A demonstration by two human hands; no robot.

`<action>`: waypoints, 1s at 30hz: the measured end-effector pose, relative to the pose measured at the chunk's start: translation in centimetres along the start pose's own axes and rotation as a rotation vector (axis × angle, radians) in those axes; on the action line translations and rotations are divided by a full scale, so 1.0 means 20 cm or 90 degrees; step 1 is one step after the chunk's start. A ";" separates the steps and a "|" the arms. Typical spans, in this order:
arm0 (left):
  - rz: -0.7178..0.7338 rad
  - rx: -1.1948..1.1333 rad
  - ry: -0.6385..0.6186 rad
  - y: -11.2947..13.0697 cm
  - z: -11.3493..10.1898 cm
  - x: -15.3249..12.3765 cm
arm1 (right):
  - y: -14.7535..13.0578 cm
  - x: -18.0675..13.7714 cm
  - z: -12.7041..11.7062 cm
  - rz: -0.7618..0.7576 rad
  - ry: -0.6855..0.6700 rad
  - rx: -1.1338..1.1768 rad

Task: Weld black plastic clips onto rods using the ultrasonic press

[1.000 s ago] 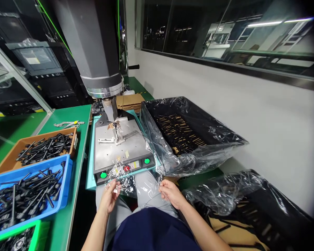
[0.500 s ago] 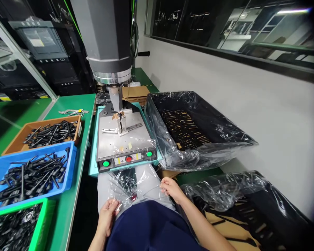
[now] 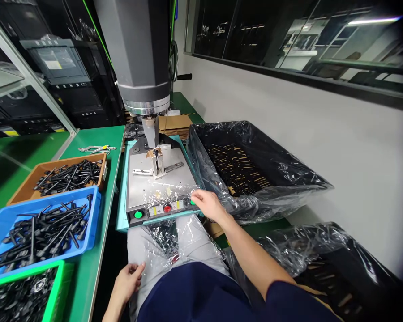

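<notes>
My right hand (image 3: 208, 205) reaches over the machine base's front right corner, fingers pinched on the edge of a clear plastic film (image 3: 169, 197). It partly covers the right green button (image 3: 192, 202). Glinting film lies across the front of the base and over my lap. Low beside my left thigh, my left hand (image 3: 130, 278) has loosely curled fingers with nothing visible in them. On the metal plate (image 3: 147, 188) a small fixture (image 3: 157, 163) stands under the machine's grey tip (image 3: 150, 133), with a black part upright in it. The left green button (image 3: 139, 214) and red button (image 3: 167, 208) show.
Left of me are an orange bin (image 3: 23, 188) and a blue bin (image 3: 96, 223) of black stemmed parts, and a green bin (image 3: 57, 281) of small black pieces. Film-lined black trays (image 3: 272, 156) stand on the right. Pliers-like tools (image 3: 97, 148) lie farther back.
My right hand has moved forward and up from my lap to the machine's front right corner. My left hand has shifted slightly left and down, away from the film. The view has tilted slightly.
</notes>
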State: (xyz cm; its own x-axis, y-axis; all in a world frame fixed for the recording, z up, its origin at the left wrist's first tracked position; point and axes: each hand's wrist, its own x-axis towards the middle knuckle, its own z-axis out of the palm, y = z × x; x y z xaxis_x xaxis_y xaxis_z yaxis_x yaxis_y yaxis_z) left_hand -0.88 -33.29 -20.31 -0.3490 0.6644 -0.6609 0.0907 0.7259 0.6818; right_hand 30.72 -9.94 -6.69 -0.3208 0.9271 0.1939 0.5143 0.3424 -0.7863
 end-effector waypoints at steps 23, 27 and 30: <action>0.249 -0.180 0.097 0.40 0.01 -0.01 | -0.26 1.13 0.32 -0.120 0.009 0.270; 0.301 -0.270 0.071 0.66 0.01 -0.05 | -0.30 0.86 0.28 -0.007 -0.006 0.523; 0.313 -0.382 0.010 0.83 0.05 -0.12 | -0.37 0.62 0.31 0.067 -0.117 0.629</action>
State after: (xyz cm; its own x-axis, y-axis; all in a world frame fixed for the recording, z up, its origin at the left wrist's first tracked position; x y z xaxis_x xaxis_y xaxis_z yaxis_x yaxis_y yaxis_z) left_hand 2.33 -22.75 -7.66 -0.4131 0.8792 -0.2376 -0.2807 0.1253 0.9516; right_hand 18.01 -2.00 -2.20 -0.4723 0.8789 0.0669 -0.3148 -0.0973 -0.9442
